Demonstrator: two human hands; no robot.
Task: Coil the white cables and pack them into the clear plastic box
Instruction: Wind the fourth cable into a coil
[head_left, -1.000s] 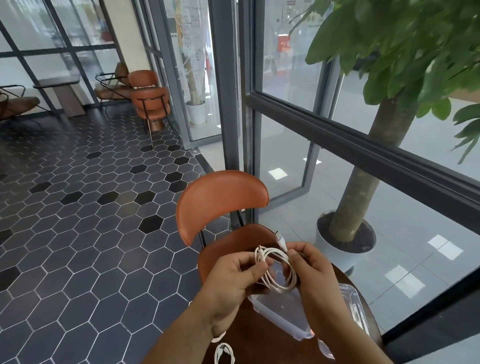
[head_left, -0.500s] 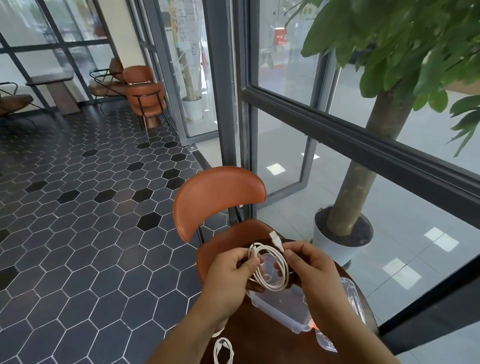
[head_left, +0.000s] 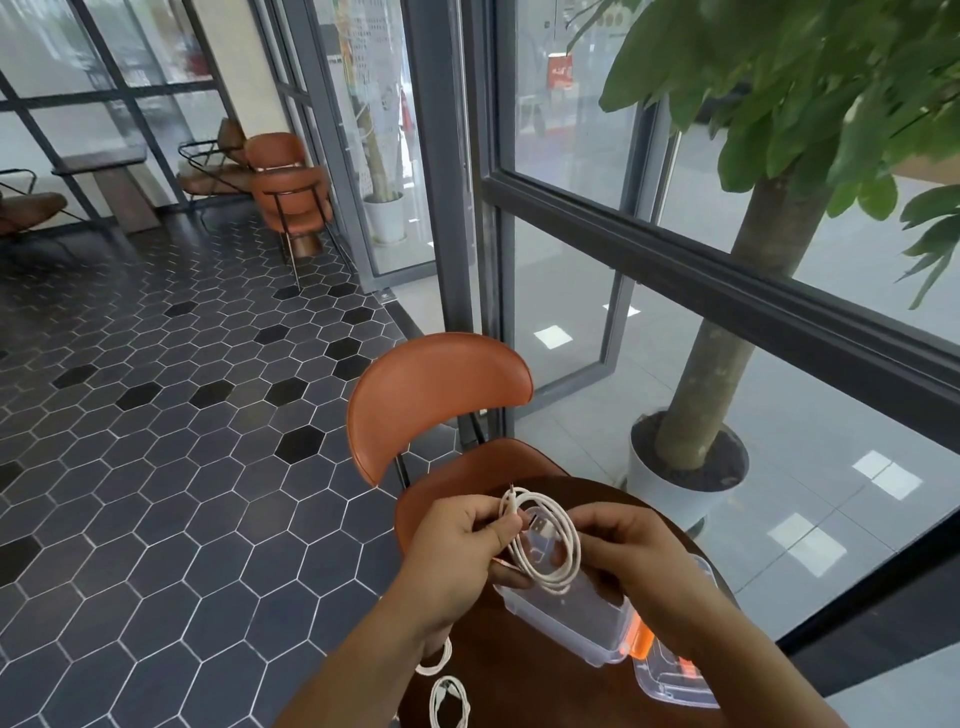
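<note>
Holding coiled white cable (head_left: 543, 545) above clear box (head_left: 571, 618): left hand (head_left: 462, 551), right hand (head_left: 631, 551), both grips closed.

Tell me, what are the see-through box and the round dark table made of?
The clear rectangular box looks like hard, glossy plastic: you can see the table through its walls. The round dark brown table seems to be wood with a smooth, slightly shiny finish, though it could be a wood-look coating.
</note>
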